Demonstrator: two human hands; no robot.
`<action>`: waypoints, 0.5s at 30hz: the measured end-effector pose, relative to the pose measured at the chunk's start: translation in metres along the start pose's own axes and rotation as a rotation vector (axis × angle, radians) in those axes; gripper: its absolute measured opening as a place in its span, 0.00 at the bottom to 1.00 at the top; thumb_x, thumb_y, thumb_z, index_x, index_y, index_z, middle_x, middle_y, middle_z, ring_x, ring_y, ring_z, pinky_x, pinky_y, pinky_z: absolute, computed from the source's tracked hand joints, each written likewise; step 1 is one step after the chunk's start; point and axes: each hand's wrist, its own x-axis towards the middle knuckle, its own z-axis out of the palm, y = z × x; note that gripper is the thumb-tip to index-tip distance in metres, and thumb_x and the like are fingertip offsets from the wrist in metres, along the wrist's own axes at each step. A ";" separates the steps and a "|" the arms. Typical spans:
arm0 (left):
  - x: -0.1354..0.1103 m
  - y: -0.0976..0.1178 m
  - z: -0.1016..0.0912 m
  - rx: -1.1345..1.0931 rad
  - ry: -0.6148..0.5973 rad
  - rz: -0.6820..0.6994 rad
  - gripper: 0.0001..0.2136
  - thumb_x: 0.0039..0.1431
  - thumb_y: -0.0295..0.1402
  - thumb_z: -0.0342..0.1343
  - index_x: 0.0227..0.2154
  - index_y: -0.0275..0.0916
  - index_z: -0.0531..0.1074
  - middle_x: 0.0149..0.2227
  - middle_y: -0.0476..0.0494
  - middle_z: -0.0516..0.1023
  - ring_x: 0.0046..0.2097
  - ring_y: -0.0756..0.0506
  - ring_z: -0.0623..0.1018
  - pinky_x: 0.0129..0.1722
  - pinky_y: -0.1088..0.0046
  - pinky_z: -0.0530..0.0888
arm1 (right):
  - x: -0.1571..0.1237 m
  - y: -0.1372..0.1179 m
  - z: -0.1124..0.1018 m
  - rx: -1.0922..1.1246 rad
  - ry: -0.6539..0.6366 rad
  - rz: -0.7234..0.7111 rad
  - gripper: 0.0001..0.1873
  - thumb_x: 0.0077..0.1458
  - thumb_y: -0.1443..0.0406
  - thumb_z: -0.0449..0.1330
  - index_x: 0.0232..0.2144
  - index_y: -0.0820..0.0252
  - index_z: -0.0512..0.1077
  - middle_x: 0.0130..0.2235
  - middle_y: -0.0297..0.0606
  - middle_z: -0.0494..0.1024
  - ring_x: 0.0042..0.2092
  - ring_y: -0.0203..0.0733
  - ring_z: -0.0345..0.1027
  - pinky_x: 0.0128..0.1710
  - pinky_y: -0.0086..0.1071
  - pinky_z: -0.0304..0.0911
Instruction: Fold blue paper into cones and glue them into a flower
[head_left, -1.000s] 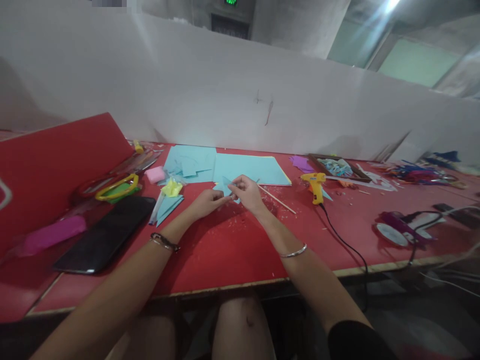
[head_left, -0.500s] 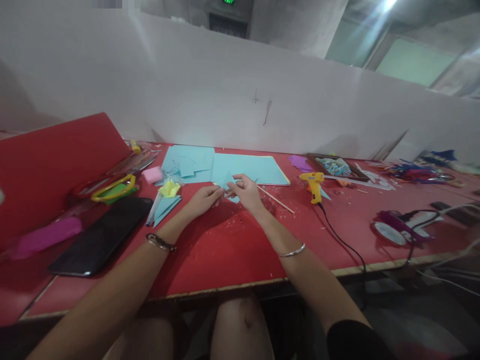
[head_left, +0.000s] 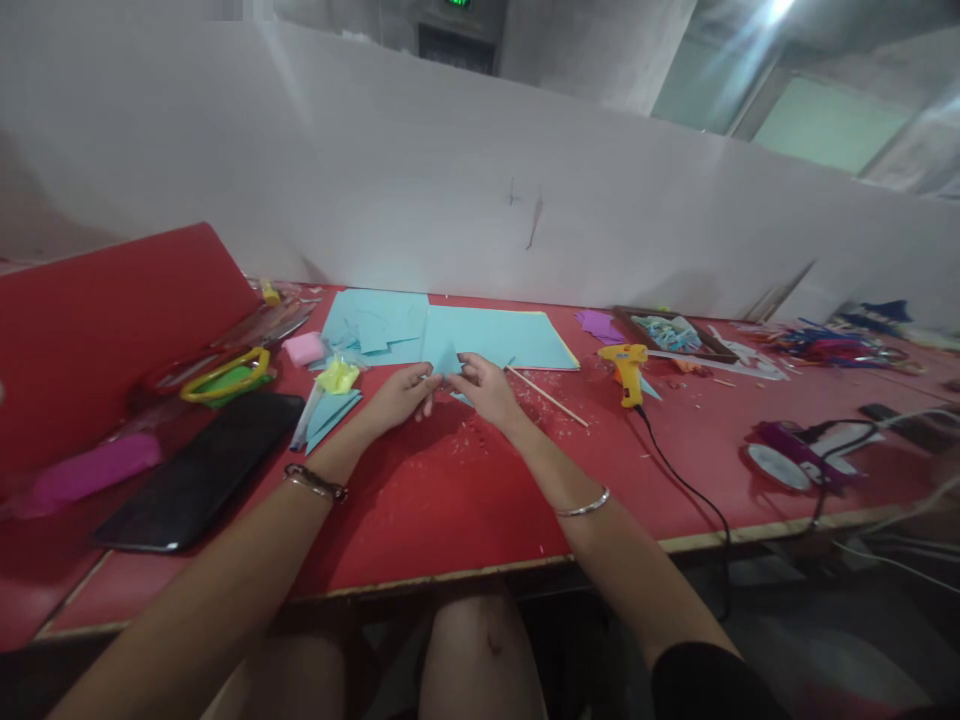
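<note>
My left hand (head_left: 401,392) and my right hand (head_left: 486,390) meet over the red table (head_left: 450,500), fingers pinched on a small folded piece of light blue paper (head_left: 448,362). Just behind them lie large light blue paper sheets (head_left: 495,338) and a pile of cut blue pieces (head_left: 371,325). A thin wooden stick (head_left: 547,397) lies right of my right hand. Blue triangular pieces (head_left: 330,412) and a yellow paper scrap (head_left: 339,376) lie left of my left hand.
A yellow glue gun (head_left: 628,368) with a black cord stands at the right. A dark tablet (head_left: 199,470), yellow-handled scissors (head_left: 225,375) and a pink eraser (head_left: 306,348) lie at the left. A tray of scraps (head_left: 671,332) and a white partition wall (head_left: 450,180) stand behind.
Both hands have shifted slightly left and away from me with the small blue piece still pinched between them. The piece now points upward.
</note>
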 end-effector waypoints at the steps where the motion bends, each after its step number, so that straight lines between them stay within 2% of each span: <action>1: 0.000 0.001 0.000 0.003 0.003 0.000 0.11 0.55 0.39 0.45 0.23 0.39 0.57 0.11 0.58 0.64 0.13 0.56 0.61 0.14 0.82 0.57 | 0.000 0.000 0.000 -0.007 -0.016 -0.008 0.12 0.44 0.61 0.58 0.33 0.60 0.63 0.25 0.29 0.73 0.29 0.34 0.71 0.34 0.29 0.65; 4: -0.001 0.002 -0.001 0.026 0.005 -0.004 0.11 0.55 0.39 0.45 0.22 0.39 0.56 0.11 0.58 0.63 0.12 0.56 0.61 0.13 0.82 0.56 | -0.002 -0.001 -0.001 -0.063 -0.039 -0.001 0.11 0.45 0.59 0.58 0.26 0.60 0.62 0.25 0.31 0.73 0.28 0.34 0.71 0.32 0.29 0.65; 9: -0.001 0.004 -0.001 0.072 -0.005 -0.004 0.11 0.54 0.40 0.45 0.22 0.40 0.55 0.11 0.58 0.63 0.12 0.56 0.61 0.13 0.82 0.56 | -0.002 -0.005 -0.006 -0.079 -0.088 0.056 0.19 0.42 0.53 0.59 0.19 0.59 0.56 0.20 0.30 0.70 0.22 0.34 0.69 0.24 0.27 0.63; 12: -0.001 0.003 -0.002 0.137 0.007 0.038 0.12 0.54 0.41 0.44 0.21 0.40 0.55 0.10 0.59 0.60 0.13 0.55 0.59 0.14 0.81 0.55 | -0.002 -0.007 -0.010 -0.106 -0.127 0.057 0.19 0.43 0.52 0.59 0.18 0.60 0.58 0.19 0.30 0.71 0.21 0.32 0.68 0.23 0.25 0.61; 15: -0.001 0.001 -0.003 0.285 0.081 0.120 0.14 0.53 0.42 0.44 0.19 0.40 0.55 0.11 0.57 0.59 0.16 0.54 0.59 0.17 0.79 0.55 | -0.003 -0.009 -0.012 -0.148 -0.179 0.059 0.17 0.46 0.55 0.57 0.18 0.61 0.60 0.18 0.30 0.71 0.20 0.31 0.67 0.23 0.24 0.60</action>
